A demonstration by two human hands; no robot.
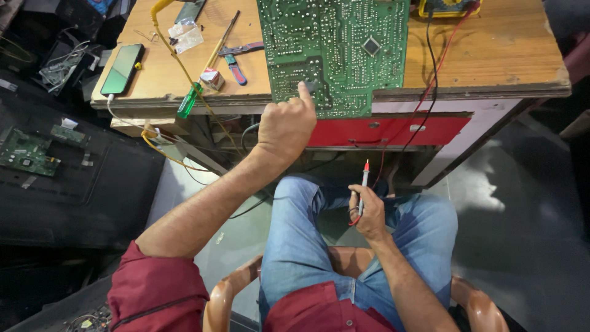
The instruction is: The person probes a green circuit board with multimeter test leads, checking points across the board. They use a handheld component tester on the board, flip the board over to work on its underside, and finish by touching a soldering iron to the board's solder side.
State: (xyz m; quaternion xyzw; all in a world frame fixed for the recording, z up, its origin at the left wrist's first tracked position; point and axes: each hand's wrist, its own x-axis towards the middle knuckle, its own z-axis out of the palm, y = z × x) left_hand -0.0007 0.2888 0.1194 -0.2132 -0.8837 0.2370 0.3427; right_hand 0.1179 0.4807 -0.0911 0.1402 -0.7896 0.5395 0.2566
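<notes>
Pressing an extended index finger of the left hand (286,126) onto the near edge of a green circuit board (335,46), other fingers curled into a loose fist, holding nothing. Lying solder side up on the wooden surface (491,55), with its lower corner overhanging the front edge just above a red drawer (393,130). Resting lower down over the lap, well apart from the board, the right hand (369,212), closed around a red-tipped meter probe (364,187) that points upward toward the surface. Trailing from the probe, red and black leads (430,74) up across the surface to a yellow multimeter (445,7) at the far edge, just right of the board. Lying left of the board: blue-handled pliers (236,58), a green-handled screwdriver (198,92), a small red-and-white box (212,79), a yellow cable (172,43) and a dark phone (123,67) near the left corner. Sitting on an orange chair (236,289), in blue jeans and a dark red shirt. Lying on the dark floor at far left, another small green board (24,152).
</notes>
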